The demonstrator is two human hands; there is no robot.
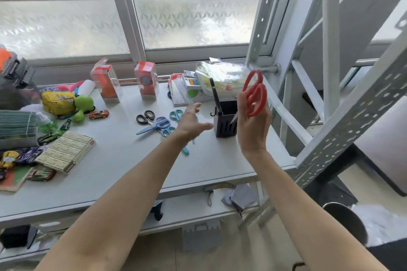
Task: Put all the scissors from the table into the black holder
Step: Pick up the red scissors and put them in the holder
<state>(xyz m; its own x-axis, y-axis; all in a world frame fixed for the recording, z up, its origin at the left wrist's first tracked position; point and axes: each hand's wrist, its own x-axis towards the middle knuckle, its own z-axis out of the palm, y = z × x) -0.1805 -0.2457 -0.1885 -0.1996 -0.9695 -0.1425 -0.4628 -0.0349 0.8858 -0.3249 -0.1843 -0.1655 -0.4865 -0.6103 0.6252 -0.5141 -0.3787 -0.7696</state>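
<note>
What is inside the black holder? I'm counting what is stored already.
One black-handled item stands up out of the black holder. The rest of the interior is hidden by its walls and the right hand.

Both bare forearms are extended forward from the bottom edge of the view. The left hand (191,123) is held open, palm turned inward, fingers spread and reaching ahead, nothing gripped. The right hand (253,125) is raised upright, wrist bent back, its fingers closed around the red scissors (255,94).
</note>
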